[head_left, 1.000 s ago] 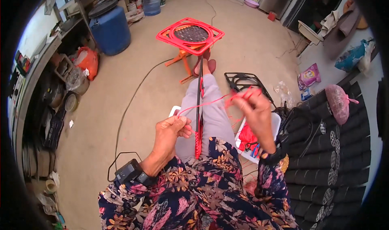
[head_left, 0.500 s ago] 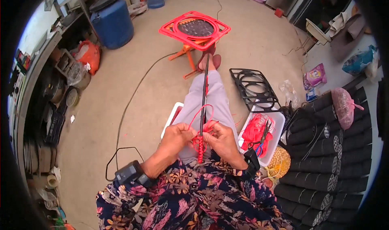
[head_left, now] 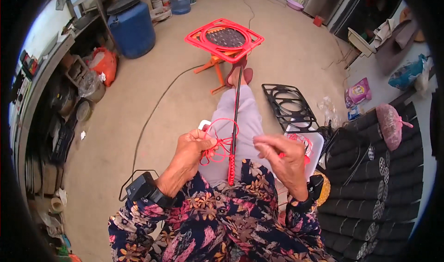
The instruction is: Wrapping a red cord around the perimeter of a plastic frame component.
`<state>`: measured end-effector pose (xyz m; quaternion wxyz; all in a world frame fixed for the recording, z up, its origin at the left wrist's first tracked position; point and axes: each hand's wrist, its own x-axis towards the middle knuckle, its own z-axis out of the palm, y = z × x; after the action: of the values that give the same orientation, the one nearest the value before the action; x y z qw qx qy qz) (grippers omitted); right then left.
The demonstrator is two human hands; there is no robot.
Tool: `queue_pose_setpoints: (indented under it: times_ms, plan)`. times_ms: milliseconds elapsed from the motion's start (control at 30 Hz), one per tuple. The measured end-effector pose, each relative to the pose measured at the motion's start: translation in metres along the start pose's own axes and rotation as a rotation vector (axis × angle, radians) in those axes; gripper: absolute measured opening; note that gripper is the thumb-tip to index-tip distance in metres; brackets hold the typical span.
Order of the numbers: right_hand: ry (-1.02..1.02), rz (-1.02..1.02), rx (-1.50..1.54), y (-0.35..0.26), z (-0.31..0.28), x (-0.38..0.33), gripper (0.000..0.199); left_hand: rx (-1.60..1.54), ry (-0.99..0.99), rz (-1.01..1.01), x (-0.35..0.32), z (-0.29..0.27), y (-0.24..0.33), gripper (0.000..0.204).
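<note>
Two black rods or cords (head_left: 237, 105) run up over my lap, their near end wrapped in a braided red cord section (head_left: 231, 169). My left hand (head_left: 188, 155) is closed in a pinch on loose red cord (head_left: 223, 142), which stands up in a thin loop beside the rods. To the right of the braid, my right hand (head_left: 286, 162) is raised in front of a white basket, fingers stretched and slightly curled. No cord shows between its fingertips. It partly hides the basket's red cord and scissors.
Ahead, a red square frame (head_left: 251, 46) rests on an orange stand (head_left: 217, 75). A black frame (head_left: 289, 106) leans by the white basket (head_left: 316, 147). Stacked black rolls (head_left: 356, 202) fill the right side. A blue barrel (head_left: 132, 31) stands far left. A dark cable (head_left: 150, 116) crosses the floor.
My right hand has left the braid and moved right, toward the basket. My left hand has shifted slightly left with the cord still pinched, and the red loop now spreads wider.
</note>
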<state>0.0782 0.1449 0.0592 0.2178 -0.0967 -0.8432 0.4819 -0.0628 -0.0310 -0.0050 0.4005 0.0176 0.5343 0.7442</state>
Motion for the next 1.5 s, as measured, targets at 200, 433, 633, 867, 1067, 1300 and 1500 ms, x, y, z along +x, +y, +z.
queue_pose_setpoints:
  times_ms: [200, 433, 633, 867, 1067, 1300, 1500]
  plan:
    - [-0.273, -0.247, -0.168, 0.002, 0.034, 0.029, 0.022, 0.033, -0.161, 0.186, -0.015, 0.013, 0.012, 0.007]
    - [-0.153, 0.003, 0.057, -0.018, -0.003, 0.023, 0.017, 0.11, -0.054, 0.331, -0.014, 0.01, 0.013, 0.013]
    - [0.017, 0.019, 0.677, -0.05, -0.054, -0.019, 0.038, 0.128, -0.14, 0.009, -0.019, 0.006, -0.017, 0.023]
    - [-0.292, -0.176, 0.874, -0.053, -0.055, -0.046, 0.034, -0.195, -0.436, -0.118, -0.023, 0.024, -0.03, 0.052]
    - [-0.729, -0.441, 0.983, -0.059, -0.016, -0.035, 0.028, -0.206, -0.489, -0.128, -0.026, 0.027, -0.031, 0.053]
    - [-0.485, -0.277, 1.034, -0.051, -0.036, -0.031, 0.035, 0.308, -0.232, 0.342, -0.029, 0.036, -0.015, 0.051]
    - [0.165, -0.099, 0.705, -0.054, -0.056, -0.002, 0.029, 0.381, -0.166, 0.501, -0.015, 0.033, -0.013, 0.008]
